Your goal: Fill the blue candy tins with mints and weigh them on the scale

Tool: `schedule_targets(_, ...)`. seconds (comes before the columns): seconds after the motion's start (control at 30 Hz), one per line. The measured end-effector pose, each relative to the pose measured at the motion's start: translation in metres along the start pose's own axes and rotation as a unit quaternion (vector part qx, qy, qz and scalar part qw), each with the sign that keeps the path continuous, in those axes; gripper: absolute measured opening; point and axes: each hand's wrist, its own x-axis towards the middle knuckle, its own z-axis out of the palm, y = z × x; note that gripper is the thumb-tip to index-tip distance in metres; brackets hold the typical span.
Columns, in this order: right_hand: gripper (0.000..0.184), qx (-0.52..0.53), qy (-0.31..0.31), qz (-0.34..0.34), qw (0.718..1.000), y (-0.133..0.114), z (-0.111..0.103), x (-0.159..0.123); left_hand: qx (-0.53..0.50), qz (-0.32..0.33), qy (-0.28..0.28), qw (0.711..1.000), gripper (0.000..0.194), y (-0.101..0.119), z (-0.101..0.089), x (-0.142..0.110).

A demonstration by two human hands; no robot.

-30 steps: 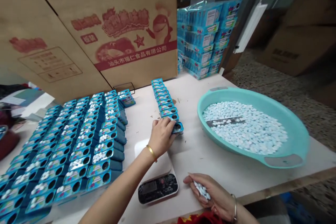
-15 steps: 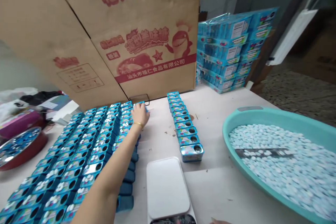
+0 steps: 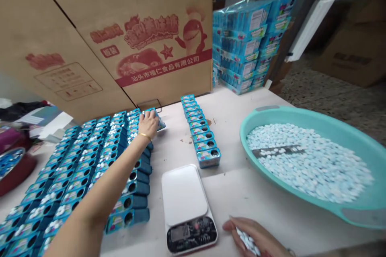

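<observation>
My left hand [image 3: 148, 123], with a gold bracelet at the wrist, reaches to the far end of the rows of blue tins [image 3: 99, 150]. Its fingers are closed around a small blue candy tin [image 3: 161, 125], whose end sticks out to the right of the hand. Many tins in the rows have white tablets lying on their tops beside a dark round hole. At the bottom right, my right hand [image 3: 259, 235] is cupped around pale blue and white candies [image 3: 247, 241]. It is beside a white kitchen scale [image 3: 184, 196] with a bare plate.
A separate line of blue tins [image 3: 200, 128] runs down the table's middle. A turquoise basin [image 3: 325, 120] of candies, with a metal strip [image 3: 279, 150] in it, stands right. Behind are a large carton [image 3: 150, 44] and wrapped blue packs [image 3: 247, 44]. A red bowl [image 3: 21, 172] is far left.
My view has shifted right and down. My right hand has come into view with candies in it. My left hand stays at the back tins, and the tin in it now shows more, tilted.
</observation>
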Motion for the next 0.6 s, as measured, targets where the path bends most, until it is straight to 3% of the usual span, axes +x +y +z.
schedule_targets(0.1, 0.042, 0.047, -0.027, 0.050, 0.997, -0.002, 0.004, 0.000, -0.020, 0.057, 0.008, 0.998, 0.019, 0.023, -0.051, -0.051)
schedule_targets(0.17, 0.039, 0.057, -0.035, 0.052, 0.996, -0.004, 0.006, -0.002, -0.030, 0.109, -0.060, 0.992, 0.017, 0.045, -0.081, -0.090)
schedule_targets(0.23, 0.036, 0.059, -0.038, 0.049, 0.996, -0.005, 0.005, -0.005, -0.035, 0.144, -0.121, 0.982, 0.016, 0.070, -0.098, -0.125)
schedule_targets(0.37, 0.030, 0.080, -0.041, 0.039, 0.995, 0.001, 0.001, -0.010, -0.043, 0.185, -0.163, 0.968, 0.013, 0.107, -0.093, -0.165)
schedule_targets(0.47, 0.025, 0.109, -0.049, 0.036, 0.992, 0.005, 0.001, -0.015, -0.058, 0.189, -0.163, 0.966, 0.013, 0.111, -0.085, -0.168)
schedule_targets(0.6, 0.018, 0.188, -0.055, 0.086, 0.977, 0.001, 0.009, -0.025, -0.109, 0.193, -0.084, 0.971, 0.023, 0.108, -0.098, -0.175)
